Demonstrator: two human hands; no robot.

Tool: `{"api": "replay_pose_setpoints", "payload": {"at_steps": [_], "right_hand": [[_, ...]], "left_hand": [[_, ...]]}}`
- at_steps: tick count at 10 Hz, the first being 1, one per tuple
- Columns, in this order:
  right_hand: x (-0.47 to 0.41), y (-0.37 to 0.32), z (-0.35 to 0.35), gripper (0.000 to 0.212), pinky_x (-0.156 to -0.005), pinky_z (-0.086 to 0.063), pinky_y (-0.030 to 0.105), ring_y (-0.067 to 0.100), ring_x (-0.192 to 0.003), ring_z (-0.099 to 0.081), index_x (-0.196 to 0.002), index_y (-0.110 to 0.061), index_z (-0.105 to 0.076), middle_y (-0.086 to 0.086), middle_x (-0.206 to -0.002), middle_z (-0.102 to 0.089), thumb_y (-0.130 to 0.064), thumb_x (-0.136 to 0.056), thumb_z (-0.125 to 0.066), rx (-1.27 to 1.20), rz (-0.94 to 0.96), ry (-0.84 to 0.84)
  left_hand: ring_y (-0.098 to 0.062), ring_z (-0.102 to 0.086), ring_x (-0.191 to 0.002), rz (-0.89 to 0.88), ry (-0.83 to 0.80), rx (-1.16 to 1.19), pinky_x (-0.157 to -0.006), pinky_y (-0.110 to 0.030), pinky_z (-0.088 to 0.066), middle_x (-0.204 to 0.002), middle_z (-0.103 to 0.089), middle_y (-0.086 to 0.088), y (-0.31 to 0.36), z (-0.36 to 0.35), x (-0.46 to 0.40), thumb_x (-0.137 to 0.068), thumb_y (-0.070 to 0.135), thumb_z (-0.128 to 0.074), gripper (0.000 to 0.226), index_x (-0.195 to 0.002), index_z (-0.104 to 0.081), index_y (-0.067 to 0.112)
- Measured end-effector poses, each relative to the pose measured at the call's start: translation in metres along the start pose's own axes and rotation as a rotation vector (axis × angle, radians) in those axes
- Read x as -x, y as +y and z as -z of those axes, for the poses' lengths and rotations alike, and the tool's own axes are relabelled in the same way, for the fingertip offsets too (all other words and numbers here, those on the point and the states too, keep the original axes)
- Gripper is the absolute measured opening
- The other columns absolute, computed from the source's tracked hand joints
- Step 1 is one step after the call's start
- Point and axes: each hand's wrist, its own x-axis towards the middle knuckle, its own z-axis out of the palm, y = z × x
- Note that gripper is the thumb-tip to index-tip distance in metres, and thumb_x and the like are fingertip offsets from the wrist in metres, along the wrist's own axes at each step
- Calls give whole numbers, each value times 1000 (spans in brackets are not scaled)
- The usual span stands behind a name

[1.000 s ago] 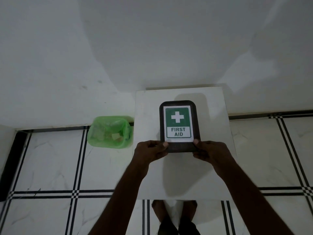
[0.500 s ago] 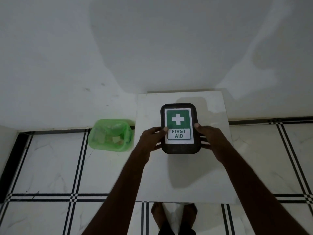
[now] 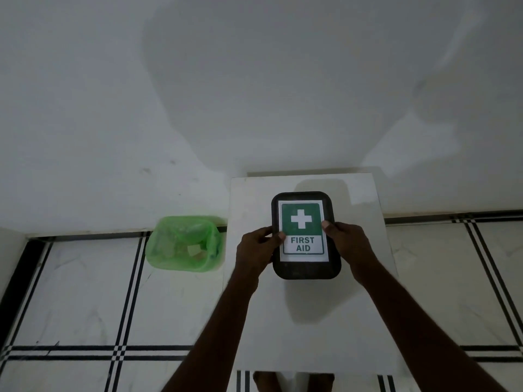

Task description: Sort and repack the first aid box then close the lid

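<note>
The first aid box (image 3: 305, 267) is a dark rounded-rectangle case with its lid on, lying flat on a small white table (image 3: 305, 329). A white label with a green cross panel and the words FIRST AID covers the lid. My left hand (image 3: 256, 247) grips the box's left side, thumb on the lid. On the opposite edge, my right hand (image 3: 345, 241) holds the same way. The contents are hidden under the lid.
A green bin (image 3: 184, 244) lined with a green bag and holding some scraps stands on the tiled floor left of the table. A white wall rises right behind the table. My feet (image 3: 294, 381) show under the table's near edge.
Both hands slid from the box's near corners up along its sides to the middle. The box stays flat on the table.
</note>
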Motion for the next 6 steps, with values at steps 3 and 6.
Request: {"api": "replay_pose_setpoints", "payload": {"at_steps": [3, 6], "right_hand": [[-21, -13, 2, 22, -78, -58, 37, 25, -80, -71, -82, -27, -65, 5, -87, -74, -41, -96, -54, -79, 50, -2], [7, -47, 22, 56, -100, -47, 40, 28, -117, -61, -135, -8, -54, 11, -131, -64, -47, -95, -53, 208, 104, 79]], "left_hand": [[-14, -63, -99, -179, 13, -216, -71, -11, -44, -115, -72, 1, 18, -11, -21, -101, 41, -48, 37, -127, -66, 22], [-14, -64, -98, -228, 172, -336, -77, -21, -47, -118, -72, -3, 44, 0, 7, -95, 48, -55, 46, -126, -65, 15]]}}
